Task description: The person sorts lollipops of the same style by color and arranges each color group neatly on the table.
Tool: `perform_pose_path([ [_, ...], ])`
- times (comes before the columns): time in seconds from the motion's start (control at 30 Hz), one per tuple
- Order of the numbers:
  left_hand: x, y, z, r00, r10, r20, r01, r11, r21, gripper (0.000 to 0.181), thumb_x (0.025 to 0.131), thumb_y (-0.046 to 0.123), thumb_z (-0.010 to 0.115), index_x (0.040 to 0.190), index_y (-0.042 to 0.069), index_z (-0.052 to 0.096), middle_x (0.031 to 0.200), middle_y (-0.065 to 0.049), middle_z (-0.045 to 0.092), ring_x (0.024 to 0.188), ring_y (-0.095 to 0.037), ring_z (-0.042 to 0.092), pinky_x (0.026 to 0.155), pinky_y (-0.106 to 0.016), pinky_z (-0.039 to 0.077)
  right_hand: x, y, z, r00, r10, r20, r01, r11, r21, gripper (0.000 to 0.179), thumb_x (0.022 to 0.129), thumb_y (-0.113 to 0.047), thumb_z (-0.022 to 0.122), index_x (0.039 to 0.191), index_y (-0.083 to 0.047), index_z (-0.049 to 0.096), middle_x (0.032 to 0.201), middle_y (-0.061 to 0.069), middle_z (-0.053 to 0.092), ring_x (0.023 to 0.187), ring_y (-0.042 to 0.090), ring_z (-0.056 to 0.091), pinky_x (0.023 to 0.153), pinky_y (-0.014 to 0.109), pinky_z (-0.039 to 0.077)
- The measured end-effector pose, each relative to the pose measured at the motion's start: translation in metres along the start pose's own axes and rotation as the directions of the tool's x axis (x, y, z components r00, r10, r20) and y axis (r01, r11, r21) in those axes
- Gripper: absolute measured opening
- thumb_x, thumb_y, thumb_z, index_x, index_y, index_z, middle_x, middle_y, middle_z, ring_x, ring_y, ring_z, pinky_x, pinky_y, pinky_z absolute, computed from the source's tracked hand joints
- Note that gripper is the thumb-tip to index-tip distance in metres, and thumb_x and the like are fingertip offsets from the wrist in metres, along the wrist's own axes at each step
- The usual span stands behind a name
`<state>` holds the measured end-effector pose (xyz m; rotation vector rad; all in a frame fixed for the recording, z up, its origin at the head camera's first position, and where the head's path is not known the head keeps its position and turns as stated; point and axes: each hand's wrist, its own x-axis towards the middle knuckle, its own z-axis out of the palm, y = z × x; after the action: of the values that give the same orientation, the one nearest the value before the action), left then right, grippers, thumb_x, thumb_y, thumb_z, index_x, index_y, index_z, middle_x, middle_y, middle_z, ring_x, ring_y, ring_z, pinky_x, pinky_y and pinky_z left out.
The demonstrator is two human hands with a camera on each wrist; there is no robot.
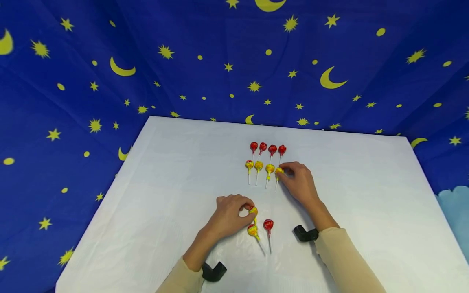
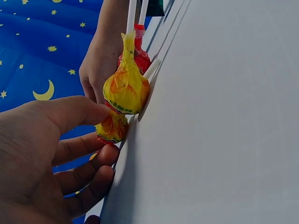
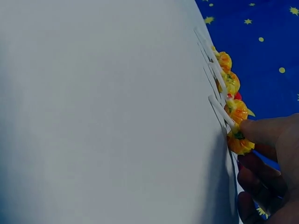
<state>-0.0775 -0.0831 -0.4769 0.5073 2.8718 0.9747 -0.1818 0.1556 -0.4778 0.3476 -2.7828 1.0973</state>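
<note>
My right hand [image 1: 301, 184] pinches a yellow lollipop [image 1: 279, 170] at the right end of a row of yellow lollipops [image 1: 258, 165]. In the right wrist view, thumb and fingers meet at that lollipop's wrapped head [image 3: 240, 143]. Closer to me, my left hand [image 1: 231, 213] holds another yellow lollipop [image 1: 253, 210] between thumb and fingertips; the left wrist view shows its head [image 2: 112, 128] partly covered. Just below lies a loose yellow lollipop [image 1: 253, 230], with a red lollipop [image 1: 268, 224] to its right.
Behind the yellow row lies a row of several red lollipops [image 1: 272, 149], sticks towards me. Everything rests on a white-covered table [image 1: 176, 162]. A blue cloth [image 1: 205, 77] with yellow moons and stars hangs behind and at the sides.
</note>
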Motion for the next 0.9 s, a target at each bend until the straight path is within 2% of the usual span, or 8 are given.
perform_pose_path([
  [0.27,-0.001,0.000,0.000,1.000,-0.004,-0.007,0.004,1.000,-0.010,0.018,0.087,0.039,0.069,0.099,0.026,0.068,0.085,0.013,0.058,0.078,-0.005,0.049,0.083,-0.042,0.029,0.000,0.002,0.002,1.000,0.007,-0.011,-0.007,1.000,0.000,0.033,0.086,-0.025,0.073,0.114,-0.009,0.067,0.109,0.008,0.063,0.098,0.024,0.052,0.086,0.044,0.040],
  [0.7,0.000,-0.001,-0.001,0.999,0.022,-0.032,-0.022,1.000,-0.015,0.016,0.086,0.037,0.070,0.097,0.025,0.067,0.082,0.013,0.057,0.074,-0.005,0.047,0.081,-0.041,0.028,-0.006,0.000,-0.006,0.999,-0.003,-0.052,0.005,1.000,0.031,0.031,0.087,-0.025,0.072,0.114,-0.011,0.067,0.108,0.006,0.063,0.097,0.022,0.053,0.079,0.039,0.042],
  [0.8,0.000,0.000,-0.001,0.999,0.019,-0.036,-0.020,1.000,-0.019,0.016,0.086,0.036,0.071,0.097,0.025,0.068,0.082,0.012,0.057,0.074,-0.005,0.046,0.081,-0.042,0.029,-0.012,-0.002,-0.009,0.999,-0.022,-0.047,0.023,0.999,0.039,0.029,0.087,-0.024,0.072,0.112,-0.011,0.067,0.107,0.005,0.063,0.095,0.021,0.053,0.077,0.039,0.041],
  [0.9,-0.002,0.001,0.000,1.000,0.011,-0.022,-0.012,1.000,-0.014,0.015,0.086,0.035,0.071,0.096,0.025,0.068,0.081,0.012,0.057,0.074,-0.005,0.046,0.080,-0.042,0.029,-0.023,-0.008,-0.013,0.999,-0.046,-0.010,0.046,0.998,0.034,0.026,0.087,-0.023,0.072,0.111,-0.012,0.068,0.106,0.002,0.063,0.094,0.019,0.053,0.077,0.039,0.043],
])
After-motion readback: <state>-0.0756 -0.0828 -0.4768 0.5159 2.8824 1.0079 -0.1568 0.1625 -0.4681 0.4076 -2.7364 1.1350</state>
